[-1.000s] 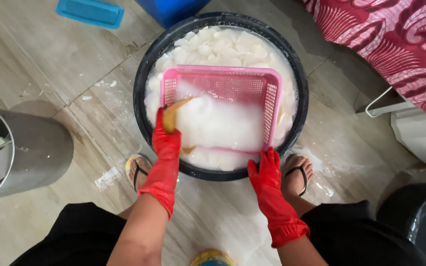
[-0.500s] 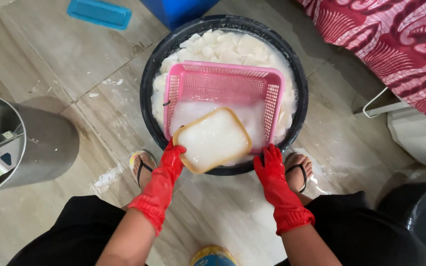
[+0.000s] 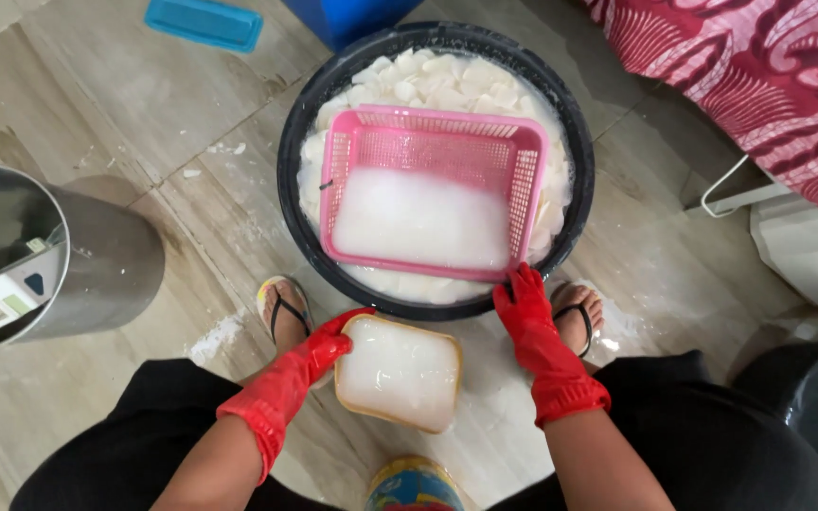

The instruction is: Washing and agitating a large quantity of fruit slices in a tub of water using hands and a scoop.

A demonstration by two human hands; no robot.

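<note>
Holding a foam-covered tan tray (image 3: 398, 372), left hand (image 3: 319, 350) grips its edge; right hand (image 3: 523, 308) clasps pink basket (image 3: 433, 142).

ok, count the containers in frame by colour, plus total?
Pink basket: 1
Black tub: 1
Tan-rimmed tray held by left hand: 1
Blue tray: 1
Steel bin: 1
Total: 5

Both hands wear red rubber gloves that reach to mid-forearm, with bare skin above the cuffs. The left hand (image 3: 326, 346) is drawn back close to the body, its fingers curled shut in a grip at knee level. The right hand (image 3: 524, 305) reaches further forward, arm nearly straight, fingers closed in a pinch, palm down. Both feet are in sandals, set apart
</note>
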